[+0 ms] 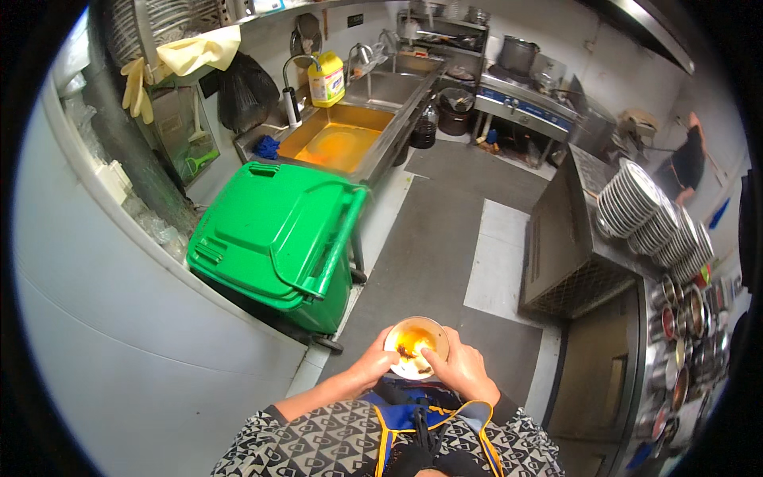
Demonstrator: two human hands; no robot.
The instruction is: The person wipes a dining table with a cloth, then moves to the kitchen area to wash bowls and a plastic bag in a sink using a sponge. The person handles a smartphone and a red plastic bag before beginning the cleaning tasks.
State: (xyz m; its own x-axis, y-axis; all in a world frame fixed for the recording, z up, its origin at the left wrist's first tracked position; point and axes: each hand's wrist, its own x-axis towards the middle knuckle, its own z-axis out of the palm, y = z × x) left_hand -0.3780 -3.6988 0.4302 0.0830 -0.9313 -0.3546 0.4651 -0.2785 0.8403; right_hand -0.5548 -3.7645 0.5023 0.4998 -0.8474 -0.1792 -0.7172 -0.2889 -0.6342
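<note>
A small white bowl (416, 334) with orange-brown oily residue and dark bits inside is held in front of my apron (405, 415). My left hand (377, 361) grips its left rim. My right hand (465, 364) holds the right side, the thumb reaching over the rim into the bowl. Ahead to the left stands a green wheeled bin (280, 232) with its lid down. Beyond the bin, a steel sink (381, 122) holds orange, cloudy water, and a yellow detergent jug (326, 80) stands at its back edge.
Stacks of plates (632, 194) stand on a steel cabinet (554, 238) at right, near many metal containers (679, 352). A stove (521, 104) carries a large pot (517, 55) at the back. Dark mats (429, 226) cover part of the floor. A white panel (149, 310) borders the left.
</note>
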